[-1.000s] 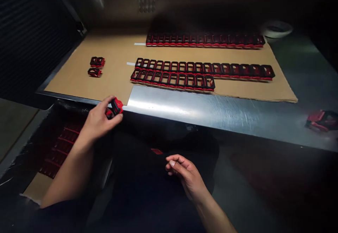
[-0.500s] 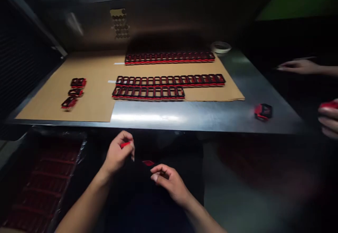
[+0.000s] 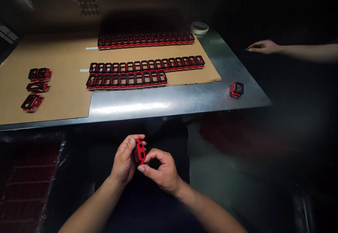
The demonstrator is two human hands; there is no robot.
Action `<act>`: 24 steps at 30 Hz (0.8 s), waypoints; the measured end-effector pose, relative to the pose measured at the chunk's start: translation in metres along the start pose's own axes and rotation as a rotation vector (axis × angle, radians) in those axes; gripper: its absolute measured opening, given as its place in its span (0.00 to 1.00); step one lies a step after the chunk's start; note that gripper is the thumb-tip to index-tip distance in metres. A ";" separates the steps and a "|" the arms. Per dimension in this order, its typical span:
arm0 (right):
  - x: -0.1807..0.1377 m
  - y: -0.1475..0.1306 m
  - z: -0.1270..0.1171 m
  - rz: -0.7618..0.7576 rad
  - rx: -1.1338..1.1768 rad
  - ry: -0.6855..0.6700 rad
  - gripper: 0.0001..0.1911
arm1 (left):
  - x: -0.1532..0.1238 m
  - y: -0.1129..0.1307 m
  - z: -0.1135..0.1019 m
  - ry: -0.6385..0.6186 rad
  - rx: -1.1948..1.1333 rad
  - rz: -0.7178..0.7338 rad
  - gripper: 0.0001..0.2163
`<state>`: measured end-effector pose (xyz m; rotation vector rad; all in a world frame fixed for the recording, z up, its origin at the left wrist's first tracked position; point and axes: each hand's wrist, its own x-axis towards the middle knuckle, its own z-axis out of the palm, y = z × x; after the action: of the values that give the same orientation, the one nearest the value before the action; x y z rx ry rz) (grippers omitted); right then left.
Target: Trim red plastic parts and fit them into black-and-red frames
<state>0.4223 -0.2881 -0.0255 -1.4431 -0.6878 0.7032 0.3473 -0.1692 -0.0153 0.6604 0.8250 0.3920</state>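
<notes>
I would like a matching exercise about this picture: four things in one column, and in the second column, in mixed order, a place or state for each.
1. white ring-shaped tape roll
2. brown flat cardboard sheet
3. person's bare left hand
4. other person's bare hand

A. under the long rows of red-and-black frames
B. beyond the right edge of the silver metal table
C. beside the cardboard's far right corner
D. holding a single red-and-black frame

Pairs: 1-C, 2-A, 3-D, 4-B
</notes>
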 end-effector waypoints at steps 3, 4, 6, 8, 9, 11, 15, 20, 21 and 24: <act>0.001 -0.010 -0.007 -0.210 -0.072 0.016 0.09 | -0.012 0.002 -0.012 -0.127 0.133 0.014 0.18; 0.001 -0.012 -0.009 -0.258 -0.076 0.015 0.09 | -0.015 0.004 -0.016 -0.207 0.167 0.019 0.20; 0.001 -0.012 -0.010 -0.320 -0.073 0.012 0.10 | -0.022 0.008 -0.026 -0.378 0.238 0.030 0.24; 0.000 -0.010 -0.010 -0.344 -0.066 -0.004 0.10 | -0.026 0.011 -0.032 -0.494 0.309 0.030 0.29; 0.000 -0.008 -0.010 -0.348 -0.061 -0.012 0.10 | -0.028 0.013 -0.035 -0.523 0.337 0.028 0.30; -0.001 -0.003 -0.009 -0.344 -0.050 -0.027 0.11 | -0.029 0.014 -0.038 -0.546 0.370 0.024 0.32; -0.004 0.005 -0.010 -0.281 -0.026 -0.057 0.13 | -0.030 0.013 -0.042 -0.543 0.394 -0.007 0.32; -0.007 0.010 -0.010 -0.176 0.029 -0.063 0.14 | -0.029 0.010 -0.043 -0.546 0.298 -0.084 0.31; -0.007 0.010 -0.010 -0.160 0.044 -0.064 0.14 | -0.029 0.009 -0.042 -0.542 0.276 -0.094 0.31; -0.008 0.011 -0.009 -0.133 0.070 -0.074 0.15 | -0.029 0.007 -0.042 -0.517 0.244 -0.109 0.30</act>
<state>0.4240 -0.2998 -0.0369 -1.3001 -0.8009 0.6733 0.2957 -0.1642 -0.0156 0.8907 0.4127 0.0117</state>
